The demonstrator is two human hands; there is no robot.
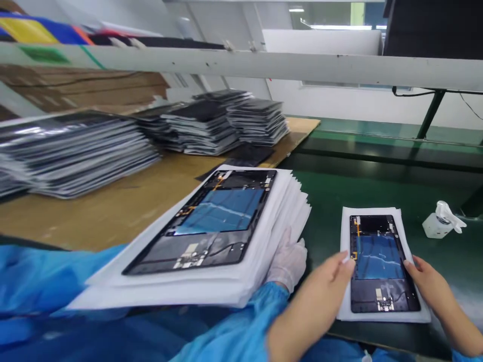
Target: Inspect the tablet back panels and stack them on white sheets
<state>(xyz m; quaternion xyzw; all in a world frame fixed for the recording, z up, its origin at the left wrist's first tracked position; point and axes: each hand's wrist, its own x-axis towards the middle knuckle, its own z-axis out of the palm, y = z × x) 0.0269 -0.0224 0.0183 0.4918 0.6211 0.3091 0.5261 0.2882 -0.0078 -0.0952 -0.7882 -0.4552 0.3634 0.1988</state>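
1. Tablet back panel (pixel 379 259), thin, stiff-looking and probably fragile, lies on a white sheet (pixel 409 261) on the green bench mat (pixel 426 181); take it by its long edges.
2. Left hand (pixel 324 286) and right hand (pixel 424 284) touch those edges, fingers spread; grip firmness unclear.
3. Farther off, stacked panels (pixel 258 120) sit on a wooden table (pixel 94 221).

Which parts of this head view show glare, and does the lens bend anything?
Head view: glare streaks the stacked black panels at left and shines on the green bench mat; wide-lens distortion slants the white overhead beam.
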